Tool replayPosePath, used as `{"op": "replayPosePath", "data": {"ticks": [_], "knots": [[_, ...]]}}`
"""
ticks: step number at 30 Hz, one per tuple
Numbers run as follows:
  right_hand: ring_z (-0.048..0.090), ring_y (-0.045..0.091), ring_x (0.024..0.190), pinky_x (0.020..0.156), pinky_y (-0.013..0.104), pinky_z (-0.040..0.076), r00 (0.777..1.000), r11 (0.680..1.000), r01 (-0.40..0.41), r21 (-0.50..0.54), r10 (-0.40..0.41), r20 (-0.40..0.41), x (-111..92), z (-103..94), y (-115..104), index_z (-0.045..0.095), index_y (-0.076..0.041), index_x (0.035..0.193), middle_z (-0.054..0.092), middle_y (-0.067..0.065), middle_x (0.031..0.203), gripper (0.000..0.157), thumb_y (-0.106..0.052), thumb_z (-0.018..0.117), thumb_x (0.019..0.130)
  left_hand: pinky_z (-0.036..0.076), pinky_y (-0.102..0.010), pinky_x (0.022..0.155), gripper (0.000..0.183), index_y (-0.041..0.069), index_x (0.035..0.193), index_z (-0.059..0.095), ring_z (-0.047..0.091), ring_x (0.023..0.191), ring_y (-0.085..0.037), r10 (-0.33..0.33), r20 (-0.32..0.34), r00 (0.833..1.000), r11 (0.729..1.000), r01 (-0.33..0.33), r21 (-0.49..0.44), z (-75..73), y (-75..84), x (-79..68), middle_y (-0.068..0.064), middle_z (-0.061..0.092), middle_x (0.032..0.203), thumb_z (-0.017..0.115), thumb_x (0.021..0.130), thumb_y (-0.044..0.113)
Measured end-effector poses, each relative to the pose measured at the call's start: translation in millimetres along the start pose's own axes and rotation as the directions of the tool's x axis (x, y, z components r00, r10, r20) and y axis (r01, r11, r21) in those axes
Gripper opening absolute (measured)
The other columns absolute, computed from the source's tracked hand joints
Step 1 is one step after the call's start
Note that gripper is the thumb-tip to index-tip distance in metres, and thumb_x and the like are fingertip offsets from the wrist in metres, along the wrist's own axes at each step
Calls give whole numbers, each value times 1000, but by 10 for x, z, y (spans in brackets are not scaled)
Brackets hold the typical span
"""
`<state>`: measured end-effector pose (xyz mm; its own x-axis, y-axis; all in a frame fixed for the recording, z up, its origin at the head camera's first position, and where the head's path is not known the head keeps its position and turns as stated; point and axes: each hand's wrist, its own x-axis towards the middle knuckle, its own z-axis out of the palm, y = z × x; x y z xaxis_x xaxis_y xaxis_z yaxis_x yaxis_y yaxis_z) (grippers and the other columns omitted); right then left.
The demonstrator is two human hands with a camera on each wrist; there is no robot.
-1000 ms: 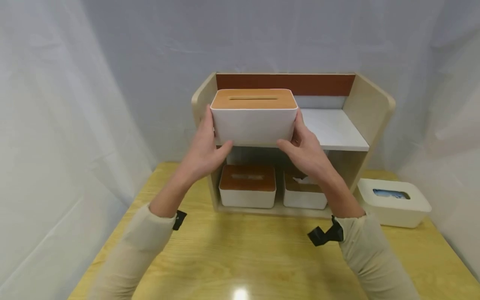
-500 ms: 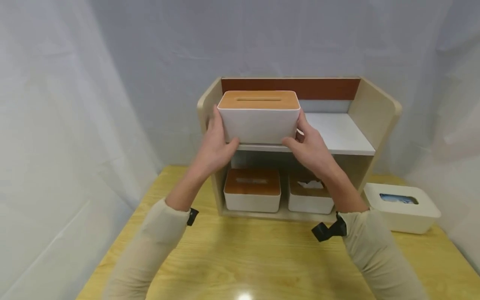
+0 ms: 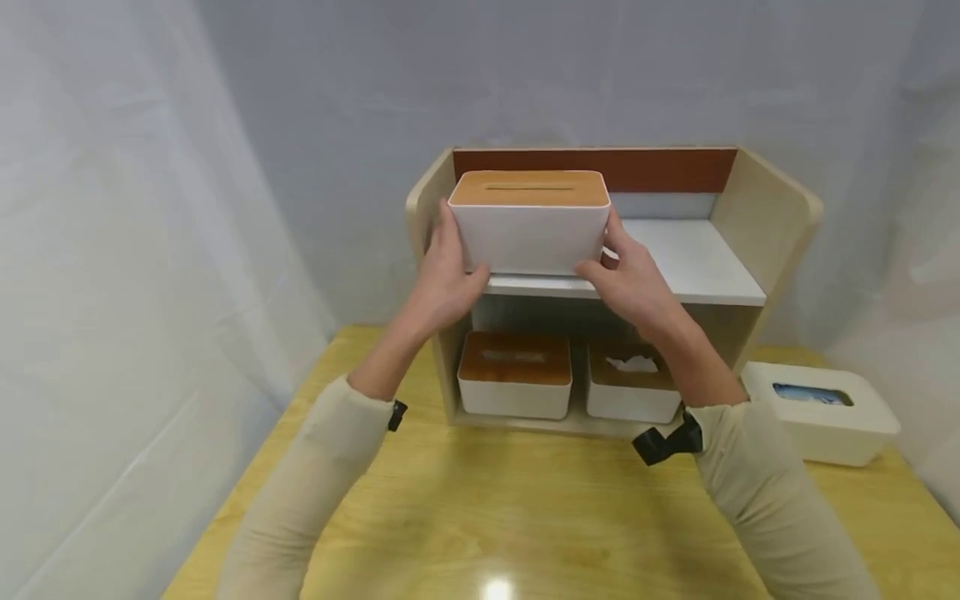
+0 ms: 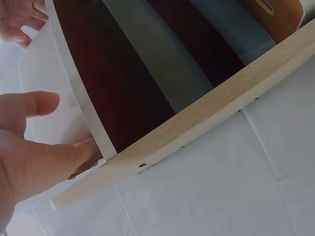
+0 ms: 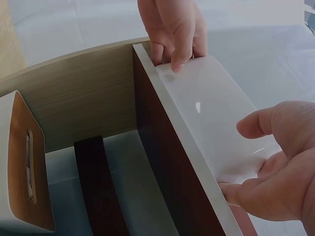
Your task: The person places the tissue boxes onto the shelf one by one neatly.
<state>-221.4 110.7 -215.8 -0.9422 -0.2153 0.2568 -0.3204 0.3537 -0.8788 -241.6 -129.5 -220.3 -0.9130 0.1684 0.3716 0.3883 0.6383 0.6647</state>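
Note:
A white tissue box (image 3: 528, 240) with a light wooden, slotted lid stands level at the left part of a shelf unit's white upper board (image 3: 686, 254). My left hand (image 3: 448, 279) grips its left side, fingers along the end and thumb at the lower front. On the opposite end, my right hand (image 3: 636, 279) holds it the same way, thumb near the bottom edge. A strip of the board's front edge shows below the box. In the right wrist view, both hands hold the white box (image 5: 211, 115) just above the board edge.
Under the board sit a white tissue box with a brown lid (image 3: 513, 398) and another with tissue poking out (image 3: 633, 403). The unit's side panels (image 3: 768, 200) flank the upper board. A cream tissue box (image 3: 832, 425) stands right of the unit on the wooden table (image 3: 510, 500).
Both hands have moved the tissue box farther back over the upper board, so the board's front edge now shows beneath it. The head view has shifted slightly left.

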Motion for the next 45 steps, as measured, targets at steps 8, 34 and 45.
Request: {"op": "replayPosePath", "data": {"ticks": [8, 34, 45], "knots": [[27, 28, 148, 115, 45, 33, 1000, 1000, -22, 0, 22, -7, 90, 34, -45, -2, -33, 160, 13, 1, 166, 86, -13, 56, 99, 16, -35, 122, 97, -1, 155, -14, 10, 151, -25, 17, -16, 1000, 1000, -17, 16, -87, -6, 45, -20, -2, 165, 58, 91, 8], [30, 20, 147, 114, 43, 34, 992, 998, 64, 17, -61, -107, -689, -43, 139, 1, -38, 158, 18, 0, 166, 77, -27, 53, 103, 9, -40, 123, 93, 11, 158, -14, -4, 151, -13, 130, 14, 991, 991, -129, -45, -103, -28, -491, -5, -12, 166, 56, 97, 18], [22, 31, 149, 102, 7, 35, 980, 981, 186, 52, -181, -85, -1276, 4, 627, 4, -29, 160, 15, 6, 166, 71, -11, 46, 106, 17, -47, 122, 90, 14, 159, -9, 6, 152, -21, 167, 91, 982, 985, -161, -65, 193, -77, -1016, -7, 0, 167, 57, 99, 20]]}}
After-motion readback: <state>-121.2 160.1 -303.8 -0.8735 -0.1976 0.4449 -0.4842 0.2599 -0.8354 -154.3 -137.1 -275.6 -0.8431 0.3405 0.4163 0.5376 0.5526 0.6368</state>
